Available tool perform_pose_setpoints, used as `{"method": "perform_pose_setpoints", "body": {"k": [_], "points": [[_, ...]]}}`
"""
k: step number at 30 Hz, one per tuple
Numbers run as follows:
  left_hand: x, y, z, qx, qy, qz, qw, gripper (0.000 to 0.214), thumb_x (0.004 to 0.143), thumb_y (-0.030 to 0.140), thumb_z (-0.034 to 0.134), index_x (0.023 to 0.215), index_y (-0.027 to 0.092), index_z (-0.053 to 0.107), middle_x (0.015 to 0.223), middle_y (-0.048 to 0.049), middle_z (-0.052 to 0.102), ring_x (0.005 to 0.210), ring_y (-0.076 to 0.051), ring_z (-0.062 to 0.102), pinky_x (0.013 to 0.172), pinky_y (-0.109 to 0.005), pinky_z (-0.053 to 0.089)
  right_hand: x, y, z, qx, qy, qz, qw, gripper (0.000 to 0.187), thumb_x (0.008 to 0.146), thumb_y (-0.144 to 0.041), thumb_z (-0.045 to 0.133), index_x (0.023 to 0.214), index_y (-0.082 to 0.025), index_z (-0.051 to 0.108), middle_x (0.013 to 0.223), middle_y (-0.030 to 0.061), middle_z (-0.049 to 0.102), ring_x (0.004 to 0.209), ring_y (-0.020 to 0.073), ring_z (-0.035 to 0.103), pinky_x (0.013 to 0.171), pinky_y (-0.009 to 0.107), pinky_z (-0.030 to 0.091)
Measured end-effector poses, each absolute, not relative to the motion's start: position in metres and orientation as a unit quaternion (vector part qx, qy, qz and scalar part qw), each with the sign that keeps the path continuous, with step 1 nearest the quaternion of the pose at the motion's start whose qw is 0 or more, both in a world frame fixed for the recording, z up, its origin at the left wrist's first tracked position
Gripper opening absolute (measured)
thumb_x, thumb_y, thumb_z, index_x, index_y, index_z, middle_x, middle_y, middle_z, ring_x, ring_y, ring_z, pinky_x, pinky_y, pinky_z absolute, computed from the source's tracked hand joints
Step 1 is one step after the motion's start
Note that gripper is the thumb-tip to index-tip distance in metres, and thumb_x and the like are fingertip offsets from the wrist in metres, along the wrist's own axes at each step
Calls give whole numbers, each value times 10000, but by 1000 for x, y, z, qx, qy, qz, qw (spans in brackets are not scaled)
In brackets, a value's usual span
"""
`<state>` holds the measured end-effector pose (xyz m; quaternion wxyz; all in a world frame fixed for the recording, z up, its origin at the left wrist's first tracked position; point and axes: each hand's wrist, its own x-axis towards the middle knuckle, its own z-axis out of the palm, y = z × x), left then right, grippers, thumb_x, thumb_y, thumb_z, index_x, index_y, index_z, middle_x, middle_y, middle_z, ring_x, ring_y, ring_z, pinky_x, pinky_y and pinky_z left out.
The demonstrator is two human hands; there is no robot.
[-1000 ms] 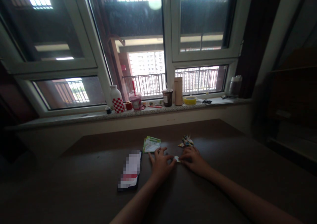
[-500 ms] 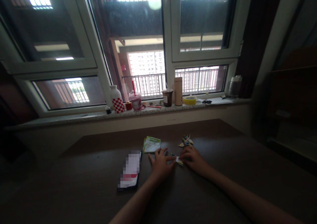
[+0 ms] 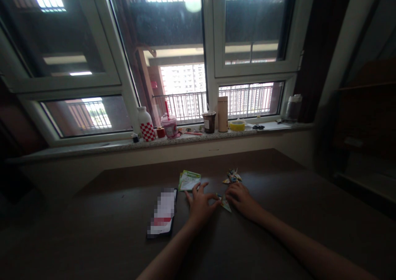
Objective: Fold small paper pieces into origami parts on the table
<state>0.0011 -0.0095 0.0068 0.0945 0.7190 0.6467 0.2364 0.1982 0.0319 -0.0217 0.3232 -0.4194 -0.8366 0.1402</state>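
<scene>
Both my hands rest on a dark brown table (image 3: 278,230) and meet over a small folded piece of printed paper (image 3: 225,203). My left hand (image 3: 200,203) has its fingers spread, with the thumb and forefinger pinching the paper's left side. My right hand (image 3: 240,198) is curled, its fingertips pressing on the paper's right side. A finished folded paper figure (image 3: 233,176) lies just beyond my right hand. A green and white paper packet (image 3: 189,180) lies just beyond my left hand.
A phone (image 3: 162,212) lies flat to the left of my left hand. The windowsill (image 3: 93,145) behind the table holds a red-checked bottle (image 3: 146,124), cups (image 3: 170,125), a tall tan tumbler (image 3: 222,114) and a yellow tape roll (image 3: 237,125). Dark shelving (image 3: 365,123) stands at the right.
The small paper has turned from a white square between my fingertips to a pointed flap that sticks out toward me. Both hands stayed nearly in place.
</scene>
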Motion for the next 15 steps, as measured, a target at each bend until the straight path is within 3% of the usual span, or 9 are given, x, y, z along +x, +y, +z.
{"method": "perform_pose_setpoints", "body": {"k": [9,15], "points": [[2,-6,5,702,664,235,105,128,801,419,646,866,386,751,1477,25,438,1418,-320,248,1090,-724,48,187,21,-11,-466,-822,76,317,100,884,-308,602,897,-214,634,1009,68,665,1096,251,546,1035,464,356],[4,-7,5,694,672,236,105,171,783,428,658,916,338,717,1490,-4,426,1430,-320,224,1085,-728,50,185,19,-12,-464,-833,44,298,46,868,-252,610,907,-247,634,1036,34,683,1145,253,539,1097,530,268]]}}
